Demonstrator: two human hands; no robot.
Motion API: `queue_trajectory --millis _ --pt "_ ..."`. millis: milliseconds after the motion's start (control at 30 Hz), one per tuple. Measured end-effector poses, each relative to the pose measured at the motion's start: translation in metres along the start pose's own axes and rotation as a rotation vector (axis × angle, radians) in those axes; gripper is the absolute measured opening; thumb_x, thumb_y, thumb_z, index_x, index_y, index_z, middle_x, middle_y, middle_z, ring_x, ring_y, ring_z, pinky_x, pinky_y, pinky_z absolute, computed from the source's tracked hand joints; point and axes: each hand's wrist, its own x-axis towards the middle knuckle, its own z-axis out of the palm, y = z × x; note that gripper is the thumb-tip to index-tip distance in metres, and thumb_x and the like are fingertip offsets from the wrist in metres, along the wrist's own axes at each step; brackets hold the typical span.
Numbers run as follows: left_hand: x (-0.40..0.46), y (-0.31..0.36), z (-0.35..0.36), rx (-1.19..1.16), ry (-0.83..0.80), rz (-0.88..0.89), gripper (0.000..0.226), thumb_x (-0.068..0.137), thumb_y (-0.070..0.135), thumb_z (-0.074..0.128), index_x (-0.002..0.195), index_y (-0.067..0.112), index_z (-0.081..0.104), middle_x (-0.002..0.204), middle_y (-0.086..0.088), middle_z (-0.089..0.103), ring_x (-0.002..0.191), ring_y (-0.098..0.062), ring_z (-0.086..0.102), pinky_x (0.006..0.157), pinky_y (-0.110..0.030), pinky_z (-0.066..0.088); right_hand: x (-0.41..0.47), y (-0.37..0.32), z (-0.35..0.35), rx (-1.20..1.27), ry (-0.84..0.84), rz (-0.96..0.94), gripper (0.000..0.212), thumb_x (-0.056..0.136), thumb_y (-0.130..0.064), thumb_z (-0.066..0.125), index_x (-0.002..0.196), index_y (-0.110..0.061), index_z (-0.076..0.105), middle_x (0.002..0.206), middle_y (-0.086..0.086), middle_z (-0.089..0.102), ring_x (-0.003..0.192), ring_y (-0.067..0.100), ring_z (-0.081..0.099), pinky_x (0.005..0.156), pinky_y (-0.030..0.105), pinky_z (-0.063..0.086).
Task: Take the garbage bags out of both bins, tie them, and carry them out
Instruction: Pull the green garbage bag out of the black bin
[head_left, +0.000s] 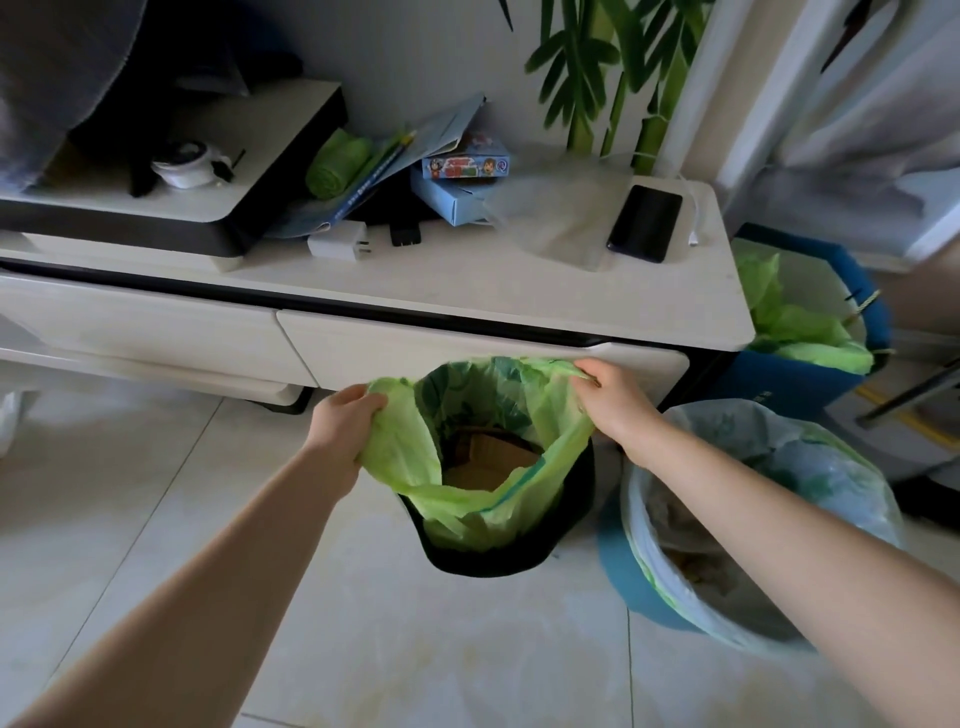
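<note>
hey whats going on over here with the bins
A person is pulling the green garbage bag up out of the black bin. The left hand and right hand each grip one side of its rim; the bag is open, untied and mostly inside the bin, with cardboard scraps in it. A blue bin with a pale bag stands to its right, untouched.

Open tiled floor (156, 519) at lower left and bottom centre gives free passage. Cabinet drawer front (467, 353) stands just behind the black bin (498, 558), blocking the upper side. Blue bin with a clear bag (727, 545) crowds the right side, close beside the black bin. A second blue bin (852, 322) stands at the cabinet's right end.
</note>
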Motion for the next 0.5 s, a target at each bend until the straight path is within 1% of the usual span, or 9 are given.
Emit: queue_trajectory --millis 67,100,133,200,233,300,400,433,500 --pt "-0.004 0.003 -0.001 0.039 -0.009 0.086 0.016 0.088 0.008 0.057 0.094 0.015 0.070 0.096 -0.013 0.071 0.086 -0.030 0.067 0.084 -0.043 0.056 -0.008 -0.003 -0.002 0.007 -0.011 -0.057 0.022 0.099 -0.013 0.041 0.110 -0.009 0.059 0.087 0.006 0.055 0.075 0.017 0.049 0.057 0.024 0.047" --pt "-0.007 0.004 -0.002 0.064 -0.003 0.129 0.016 0.088 0.010 0.057 0.093 0.016 0.071 0.093 -0.011 0.071 0.084 -0.028 0.066 0.081 -0.042 0.055 -0.013 -0.003 -0.003 0.017 -0.010 -0.062 0.019 0.099 -0.011 0.041 0.101 -0.008 0.059 0.082 0.006 0.054 0.070 0.016 0.050 0.051 0.017 0.048" --pt "-0.011 0.003 -0.005 0.097 0.009 0.176 0.016 0.088 0.011 0.056 0.091 0.016 0.071 0.088 -0.009 0.069 0.079 -0.025 0.064 0.076 -0.039 0.053 -0.017 -0.001 -0.005 0.024 -0.005 -0.056 0.017 0.097 -0.011 0.042 0.093 -0.008 0.058 0.077 0.006 0.054 0.067 0.017 0.052 0.049 0.016 0.050" --pt "-0.019 -0.005 -0.013 0.163 0.060 0.243 0.016 0.090 0.011 0.053 0.090 0.013 0.068 0.082 -0.006 0.064 0.072 -0.020 0.057 0.068 -0.033 0.047 -0.027 0.006 -0.008 0.007 0.033 -0.042 0.012 0.094 -0.012 0.046 0.088 -0.006 0.056 0.073 0.006 0.056 0.067 0.020 0.057 0.055 0.033 0.058" --pt "-0.023 -0.011 -0.019 0.188 0.090 0.255 0.016 0.090 0.011 0.051 0.091 0.012 0.066 0.082 -0.006 0.062 0.071 -0.019 0.054 0.065 -0.031 0.045 -0.033 0.010 -0.011 -0.036 0.062 -0.047 0.011 0.091 -0.013 0.049 0.088 -0.004 0.055 0.072 0.006 0.057 0.065 0.021 0.058 0.057 0.039 0.057" --pt "-0.028 -0.027 -0.036 0.229 0.151 0.241 0.017 0.091 0.007 0.046 0.092 0.010 0.063 0.081 -0.007 0.059 0.071 -0.021 0.051 0.061 -0.029 0.041 -0.046 0.017 -0.016 -0.098 0.094 -0.050 0.011 0.086 -0.015 0.055 0.085 -0.004 0.054 0.069 0.008 0.057 0.059 0.021 0.057 0.053 0.041 0.054" --pt "-0.030 -0.045 -0.060 0.221 0.224 0.143 0.021 0.089 0.004 0.043 0.094 0.008 0.062 0.082 -0.012 0.058 0.076 -0.027 0.052 0.065 -0.032 0.046 -0.062 0.023 -0.025 -0.070 0.107 -0.031 0.020 0.089 -0.024 0.062 0.077 -0.010 0.053 0.069 0.008 0.059 0.048 0.013 0.060 0.038 0.022 0.046" --pt "-0.031 -0.047 -0.065 0.190 0.236 0.111 0.022 0.089 0.002 0.042 0.095 0.007 0.063 0.084 -0.014 0.058 0.078 -0.029 0.053 0.066 -0.033 0.049 -0.066 0.024 -0.028 -0.069 0.120 -0.020 0.024 0.090 -0.026 0.062 0.074 -0.011 0.052 0.069 0.008 0.060 0.042 0.009 0.060 0.036 0.020 0.045" --pt "-0.035 -0.044 -0.072 0.134 0.250 0.076 0.024 0.090 0.000 0.042 0.099 0.007 0.063 0.087 -0.015 0.058 0.080 -0.030 0.056 0.064 -0.033 0.053 -0.067 0.025 -0.034 -0.029 0.148 0.026 0.025 0.092 -0.027 0.059 0.077 -0.007 0.055 0.072 0.012 0.066 0.043 0.013 0.066 0.042 0.032 0.054"
